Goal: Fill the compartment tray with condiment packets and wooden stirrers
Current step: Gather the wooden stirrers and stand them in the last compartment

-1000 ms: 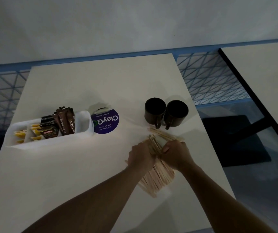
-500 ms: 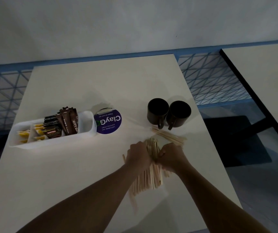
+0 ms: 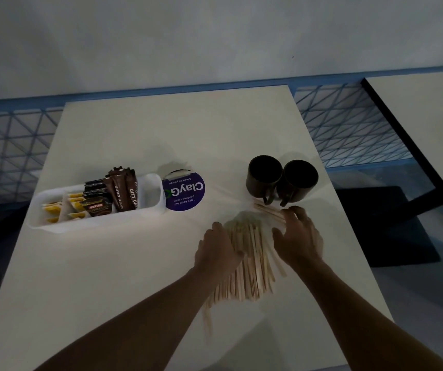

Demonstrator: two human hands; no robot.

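Lying fanned on the white table (image 3: 140, 263), the pale wooden stirrers (image 3: 250, 261) awaited gathering. Left hand (image 3: 219, 250) pressed them, seemingly unclenched; right hand (image 3: 299, 236) spread. Next: bundle, carry to white compartment tray (image 3: 150, 180).

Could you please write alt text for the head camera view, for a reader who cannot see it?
Two bare hands, left hand and right hand, gather a pile of wooden stirrers on a white table. To the left, a white tray holds packets; two dark mugs stand behind the stirrers.
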